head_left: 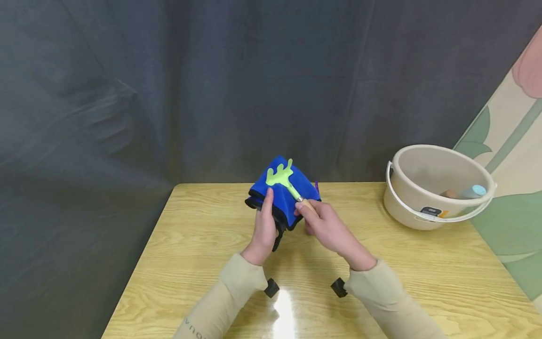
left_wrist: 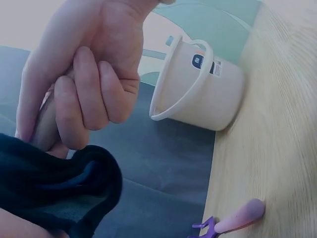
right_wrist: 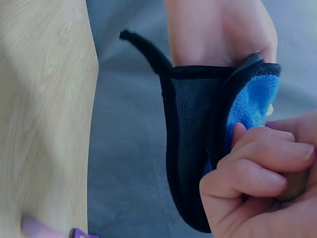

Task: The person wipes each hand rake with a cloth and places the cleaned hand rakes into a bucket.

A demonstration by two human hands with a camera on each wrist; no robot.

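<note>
In the head view my left hand holds a folded blue cloth with black edging, its thumb along the near side. My right hand grips the wooden handle of a small hand rake. The rake's light green, finger-like head lies against the cloth. Curled fingers of the right hand wrap the handle in the left wrist view. From the right wrist, the cloth shows a dark fold and a black loop, with the left hand behind it.
A beige bucket with a white handle stands at the right rear of the wooden table, holding a blue-ended thing and a brown one. Beyond the cloth, a purple tool lies on the table. A dark curtain hangs behind.
</note>
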